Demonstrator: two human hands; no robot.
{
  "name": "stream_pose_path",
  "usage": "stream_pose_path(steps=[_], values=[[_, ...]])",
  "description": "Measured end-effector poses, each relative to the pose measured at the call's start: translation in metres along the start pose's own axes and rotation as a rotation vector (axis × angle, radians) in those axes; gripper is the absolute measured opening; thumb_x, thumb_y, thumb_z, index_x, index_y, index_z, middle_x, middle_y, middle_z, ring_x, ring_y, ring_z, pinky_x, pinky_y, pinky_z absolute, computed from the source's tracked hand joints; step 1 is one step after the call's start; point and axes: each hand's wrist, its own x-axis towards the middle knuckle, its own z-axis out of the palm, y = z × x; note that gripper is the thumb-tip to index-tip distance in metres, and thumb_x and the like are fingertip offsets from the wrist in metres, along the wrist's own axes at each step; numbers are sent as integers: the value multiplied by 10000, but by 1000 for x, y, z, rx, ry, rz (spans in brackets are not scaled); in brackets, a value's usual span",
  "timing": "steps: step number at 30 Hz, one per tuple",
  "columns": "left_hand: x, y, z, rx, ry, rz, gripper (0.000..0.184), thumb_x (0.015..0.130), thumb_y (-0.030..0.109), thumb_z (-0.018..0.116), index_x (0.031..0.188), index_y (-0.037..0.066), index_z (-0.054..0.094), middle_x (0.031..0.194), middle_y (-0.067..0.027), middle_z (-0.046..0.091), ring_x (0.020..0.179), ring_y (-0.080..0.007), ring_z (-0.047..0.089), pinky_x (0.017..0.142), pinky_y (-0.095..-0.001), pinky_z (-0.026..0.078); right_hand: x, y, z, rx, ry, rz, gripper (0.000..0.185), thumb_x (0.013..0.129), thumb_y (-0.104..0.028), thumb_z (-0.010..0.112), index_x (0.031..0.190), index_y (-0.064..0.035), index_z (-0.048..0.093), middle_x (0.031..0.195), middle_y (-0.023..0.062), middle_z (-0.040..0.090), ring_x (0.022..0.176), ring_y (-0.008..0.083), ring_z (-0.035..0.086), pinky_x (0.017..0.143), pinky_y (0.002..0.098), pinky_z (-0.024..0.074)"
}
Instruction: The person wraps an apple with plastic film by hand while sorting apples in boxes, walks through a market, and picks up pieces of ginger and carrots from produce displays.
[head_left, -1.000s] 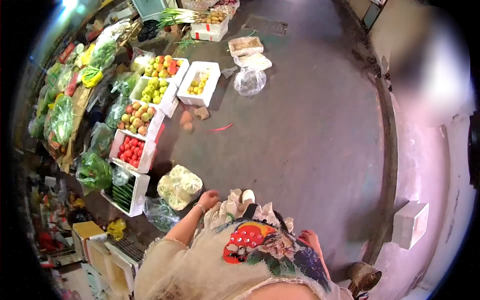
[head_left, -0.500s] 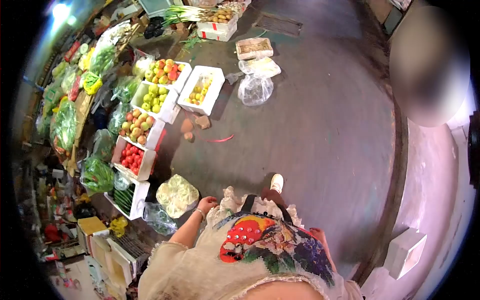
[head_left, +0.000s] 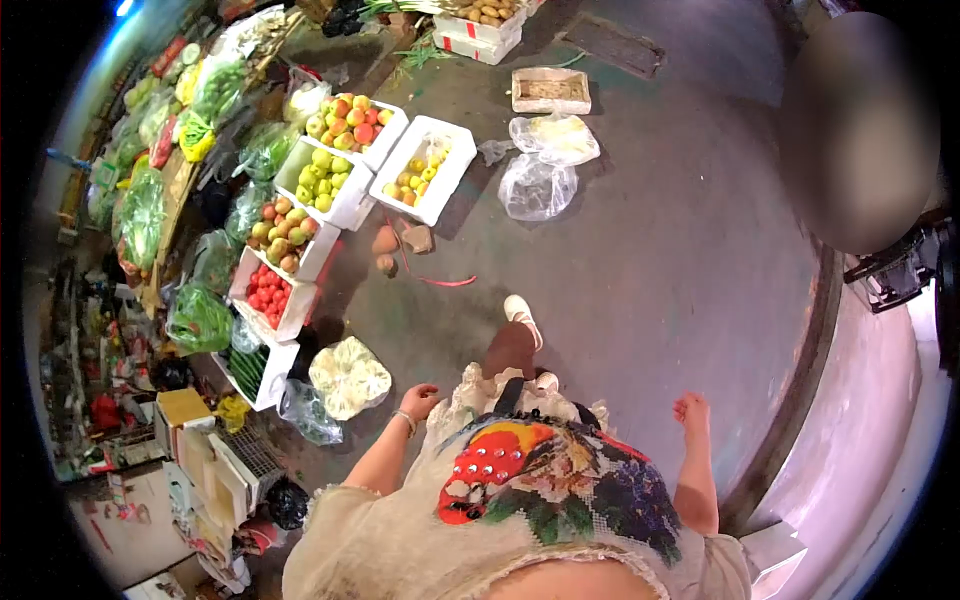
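My left hand point(head_left: 419, 401) hangs beside my body with a bracelet at the wrist. Its fingers are loosely bent and somewhat apart, and nothing shows in them. Nearest to it, on the floor at the left, is a clear plastic bag of pale vegetables point(head_left: 350, 377). My right hand point(head_left: 690, 409) is out to the other side over bare floor, its fingers curled in with nothing visible in them. Ahead to the left stand white foam boxes of tomatoes point(head_left: 267, 296), green apples point(head_left: 322, 180) and yellow fruit point(head_left: 417, 180). Neither hand touches them.
Clear plastic bags point(head_left: 540, 187) and a shallow box point(head_left: 551, 90) lie on the floor ahead. A red strap point(head_left: 445, 282) lies by the fruit boxes. Bagged greens point(head_left: 199, 318) line the left, and a low curb point(head_left: 812, 330) runs along the right wall.
My right hand has swung forward and out from my side. A white shoe and trouser leg have stepped forward. The fruit boxes and bags have shifted in view as I move.
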Motion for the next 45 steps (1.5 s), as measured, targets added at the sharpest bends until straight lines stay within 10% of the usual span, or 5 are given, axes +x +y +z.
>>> stream_pose_path(steps=[16, 30, 33, 35, 45], values=[[157, 242, -65, -304, 2, -12, 357, 875, 95, 588, 1223, 28, 540, 945, -83, 655, 735, -163, 642, 586, -283, 503, 49, -153, 180, -239, -376, 16, 222, 883, -179, 531, 1021, -40, 633, 771, 74, 654, 621, 148, 616, 489, 283, 468], [224, 283, -48, -323, 133, -24, 320, 813, 76, 636, 1125, 11, 618, 847, -71, 667, 703, -131, 608, 628, -274, 507, 206, -278, 226, -280, -355, 113, 120, 879, -154, 543, 901, -46, 591, 744, 101, 642, 591, 190, 627, 469, 306, 475], [246, 289, -45, -524, 143, 15, 335, 819, 51, 620, 1148, 0, 596, 852, -65, 661, 667, -131, 592, 584, -266, 485, 272, -306, 233, -865, -577, -259, 131, 867, -155, 561, 948, -53, 575, 762, 95, 645, 594, 185, 627, 462, 308, 479], [250, 301, -51, -481, 157, -9, 335, 815, 47, 622, 1145, -1, 595, 850, -63, 660, 653, -129, 584, 570, -263, 475, 264, -360, 267, -370, -358, 31, 190, 868, -156, 567, 1029, -57, 551, 771, 89, 643, 600, 179, 624, 466, 306, 482], [342, 304, -126, -467, 207, -132, 318, 828, 162, 730, 1061, -30, 630, 907, -69, 684, 814, -143, 634, 728, -282, 513, 303, -434, 404, -403, -430, -65, 225, 888, -152, 557, 1091, -56, 537, 782, 80, 640, 617, 172, 621, 483, 315, 483]])
